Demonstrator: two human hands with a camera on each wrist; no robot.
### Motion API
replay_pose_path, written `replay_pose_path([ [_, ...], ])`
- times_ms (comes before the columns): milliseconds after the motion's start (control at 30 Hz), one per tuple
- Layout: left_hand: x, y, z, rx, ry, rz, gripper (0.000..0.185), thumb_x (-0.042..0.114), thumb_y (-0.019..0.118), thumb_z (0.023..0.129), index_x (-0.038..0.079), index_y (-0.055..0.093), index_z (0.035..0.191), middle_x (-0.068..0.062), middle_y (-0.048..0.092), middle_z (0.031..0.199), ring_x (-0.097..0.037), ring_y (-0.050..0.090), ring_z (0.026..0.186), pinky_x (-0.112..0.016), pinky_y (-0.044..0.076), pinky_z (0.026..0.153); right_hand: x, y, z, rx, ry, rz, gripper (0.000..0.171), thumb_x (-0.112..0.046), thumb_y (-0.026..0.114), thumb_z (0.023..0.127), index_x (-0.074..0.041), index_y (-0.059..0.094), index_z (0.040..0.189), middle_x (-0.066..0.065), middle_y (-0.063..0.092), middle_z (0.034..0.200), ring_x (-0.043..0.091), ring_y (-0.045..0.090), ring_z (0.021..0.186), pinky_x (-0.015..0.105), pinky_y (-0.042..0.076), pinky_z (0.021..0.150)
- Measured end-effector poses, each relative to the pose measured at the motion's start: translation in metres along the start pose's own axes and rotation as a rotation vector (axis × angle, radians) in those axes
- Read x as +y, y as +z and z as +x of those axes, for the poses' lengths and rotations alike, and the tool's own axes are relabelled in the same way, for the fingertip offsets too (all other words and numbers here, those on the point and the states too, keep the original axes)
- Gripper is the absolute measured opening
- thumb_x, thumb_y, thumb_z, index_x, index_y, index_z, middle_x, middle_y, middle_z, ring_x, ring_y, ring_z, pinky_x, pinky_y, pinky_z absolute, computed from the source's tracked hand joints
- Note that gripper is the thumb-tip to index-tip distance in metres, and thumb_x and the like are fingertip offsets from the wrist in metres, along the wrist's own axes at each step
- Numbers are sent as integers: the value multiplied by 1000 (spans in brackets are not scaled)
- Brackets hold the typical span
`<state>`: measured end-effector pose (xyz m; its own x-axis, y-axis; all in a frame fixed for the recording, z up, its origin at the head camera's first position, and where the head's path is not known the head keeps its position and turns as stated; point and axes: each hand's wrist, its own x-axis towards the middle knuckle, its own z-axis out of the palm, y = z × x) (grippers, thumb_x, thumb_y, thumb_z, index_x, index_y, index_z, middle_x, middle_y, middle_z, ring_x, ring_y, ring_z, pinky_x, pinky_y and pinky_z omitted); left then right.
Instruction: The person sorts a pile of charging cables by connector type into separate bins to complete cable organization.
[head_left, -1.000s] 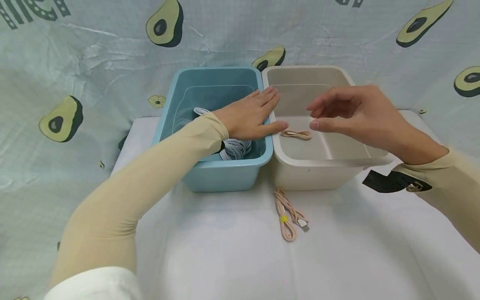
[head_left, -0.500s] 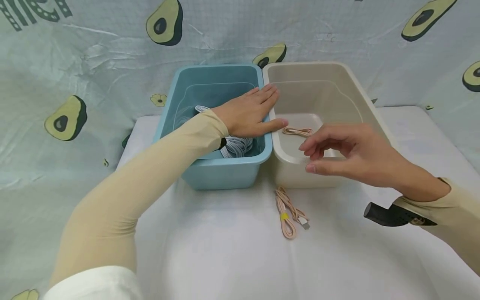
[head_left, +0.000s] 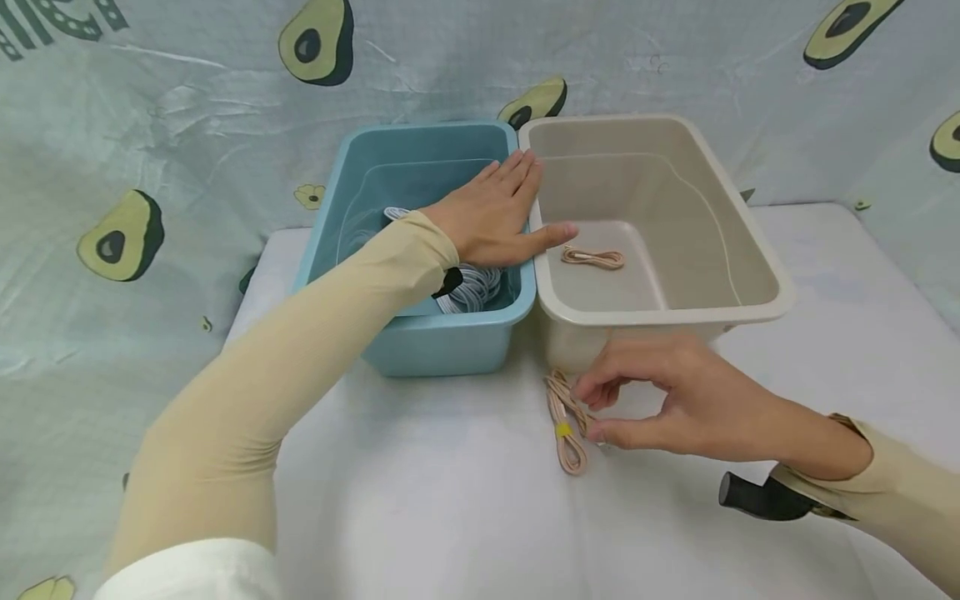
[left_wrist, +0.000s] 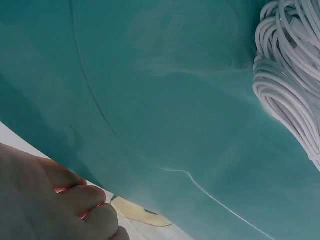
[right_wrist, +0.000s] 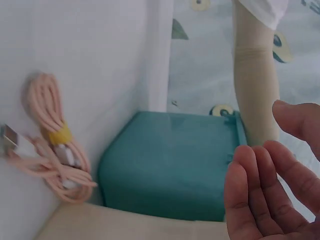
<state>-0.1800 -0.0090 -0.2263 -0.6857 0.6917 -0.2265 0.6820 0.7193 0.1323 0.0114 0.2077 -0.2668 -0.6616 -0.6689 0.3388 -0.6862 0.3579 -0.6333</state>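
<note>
My left hand (head_left: 491, 212) rests with straight fingers across the adjoining rims of a blue bin (head_left: 457, 323) and a beige bin (head_left: 667, 317). Coiled white cables (head_left: 476, 292) lie in the blue bin, also seen as white cables (left_wrist: 285, 92) in the left wrist view. Inside the beige bin is a small coiled pink cable (head_left: 592, 258). On the table in front lies another pink USB cable (head_left: 557, 403) with a yellow tie (right_wrist: 60, 133). My right hand (head_left: 667, 400) hovers beside this cable, thumb and fingers apart; the right wrist view shows it holding nothing.
A white cloth covers the table (head_left: 450, 500). Behind it hangs a pale sheet (head_left: 225, 125) with printed avocados. My left sleeve (head_left: 247, 400) reaches across the left side of the table.
My right hand has moved from above the beige bin down and towards me, to the pink USB cable on the table. My left hand has stayed on the rims.
</note>
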Motion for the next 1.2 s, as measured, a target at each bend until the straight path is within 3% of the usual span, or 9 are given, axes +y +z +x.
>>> replay_pose_path([
  [300, -3, 0, -8, -28, 4, 25, 95, 72, 22, 103, 9, -14, 165, -9, -15, 175, -22, -14, 164, -41, -5, 138, 15, 30, -12, -9, 25, 26, 39, -8, 88, 80, -29, 73, 109, -14, 72, 94, -2, 64, 83, 11, 56, 75],
  [600, 3, -4, -18, -23, 3, 36, 95, 71, 22, 103, 8, -13, 165, -9, -14, 175, -22, -13, 164, -41, -4, 138, 29, 40, -19, 37, 63, -18, 37, -4, 88, 78, -26, 75, 106, -11, 73, 93, 3, 65, 84, 9, 53, 78],
  [800, 9, -7, -20, -36, 15, 42, 94, 70, 21, 103, 8, -14, 165, -8, -15, 175, -22, -14, 164, -41, -4, 138, 43, 48, -25, 64, 88, -113, 41, -10, 92, 74, -16, 77, 112, -7, 77, 106, 8, 70, 92, 8, 53, 87],
  [1000, 14, -8, -20, -45, 25, 44, 94, 70, 20, 103, 7, -14, 164, -8, -17, 174, -22, -15, 164, -41, -4, 138, 52, 55, -30, 9, 154, -122, 47, -17, 93, 75, -18, 78, 119, -7, 77, 119, 7, 72, 103, 5, 50, 92],
  [1200, 16, -9, -20, -44, 24, 53, 94, 70, 20, 103, 7, -15, 164, -8, -17, 174, -22, -15, 164, -41, -4, 138, 52, 60, -33, 32, 170, -134, 48, -16, 94, 73, -19, 78, 119, -7, 78, 118, 5, 72, 99, 7, 52, 89],
])
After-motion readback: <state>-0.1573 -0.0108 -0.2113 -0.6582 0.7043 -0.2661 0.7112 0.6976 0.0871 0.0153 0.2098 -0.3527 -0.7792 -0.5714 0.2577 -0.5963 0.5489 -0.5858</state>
